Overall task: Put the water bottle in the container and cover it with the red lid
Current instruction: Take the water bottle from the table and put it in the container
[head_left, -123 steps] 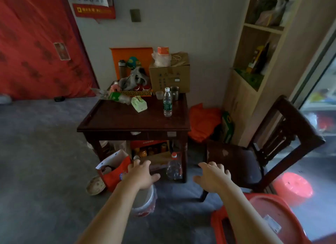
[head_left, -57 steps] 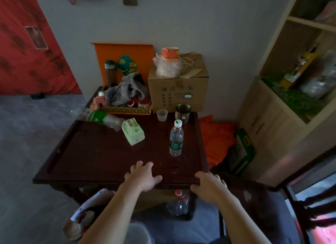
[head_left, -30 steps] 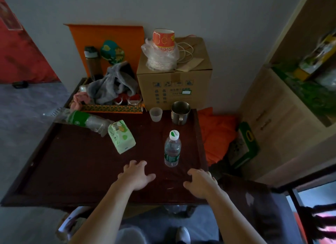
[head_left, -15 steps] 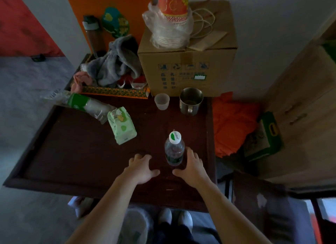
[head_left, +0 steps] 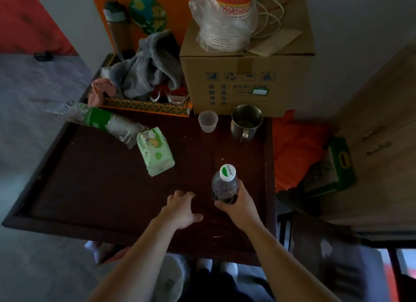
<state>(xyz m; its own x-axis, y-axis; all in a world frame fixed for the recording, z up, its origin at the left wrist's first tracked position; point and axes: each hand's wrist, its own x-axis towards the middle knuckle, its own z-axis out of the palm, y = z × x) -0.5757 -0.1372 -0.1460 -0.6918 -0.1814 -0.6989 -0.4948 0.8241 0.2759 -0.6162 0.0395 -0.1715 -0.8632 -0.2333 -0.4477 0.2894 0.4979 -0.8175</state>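
Two bare hands are over the dark wooden bench, and only one is doing any work. Far left in the frame, a clear plastic sleeve with a green band lies on its side at the bench's edge, and just right of it sits a pale green tissue pack. Lower centre, the left hand is spread flat and released, fingers splayed over the wood, holding nothing. Right of it, the right hand is wrapped around the lower body of the clear plastic water bottle with a white and green cap, which stands upright near the bench's right edge. Above it, toward the back, a small translucent cup and a steel mug stand in front of a brown cardboard box.

I'd say the step is lifting the bottle away. To do it well, squeeze firmly enough that the thin plastic doesn't slip, and lift straight up, keeping clear of the mug behind. At the bottom edge, below the bench, a pale round shape shows on the floor; whether that is the container I can't tell, and no red lid is in sight.
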